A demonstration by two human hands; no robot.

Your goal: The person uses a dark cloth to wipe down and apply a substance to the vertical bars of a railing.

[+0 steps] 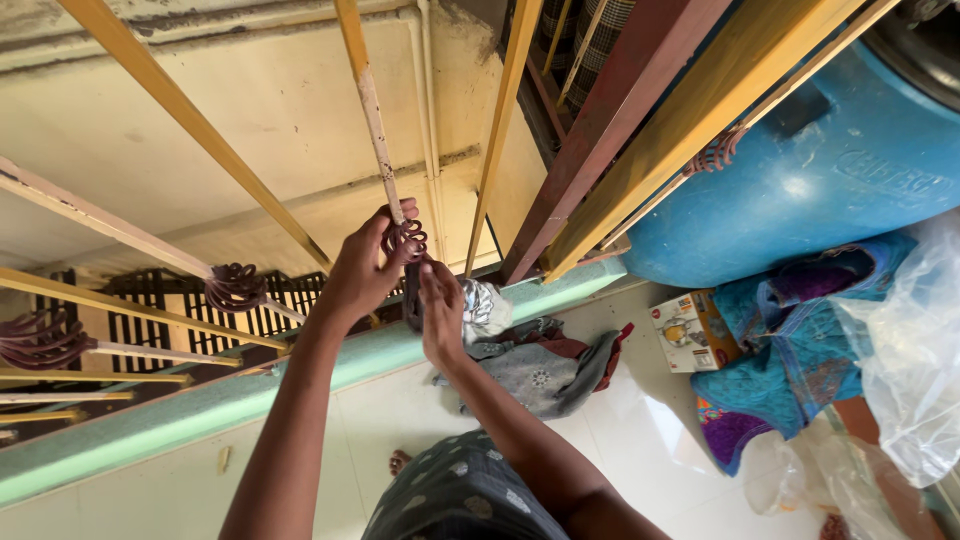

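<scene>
While reaching up from a dotted garment (455,495), stretching both forearms toward the yellow railing bar (378,130). Pinching a dark, soft-looking cloth (412,290) just below the bar's maroon scroll (405,238) with the right hand (441,315), fingers together. Curling the left hand (362,265) around that scroll, clamped on stiff metal. Probably handling light and limp, best gripped by its upper edge. Lying beyond the railing, a blue drum (800,170).

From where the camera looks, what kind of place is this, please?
Probably a home balcony or landing used for storage. A yellow railing with dark scroll ornaments runs along a green ledge, and a blue barrel stands beside piled clothes on pale tiles.
</scene>
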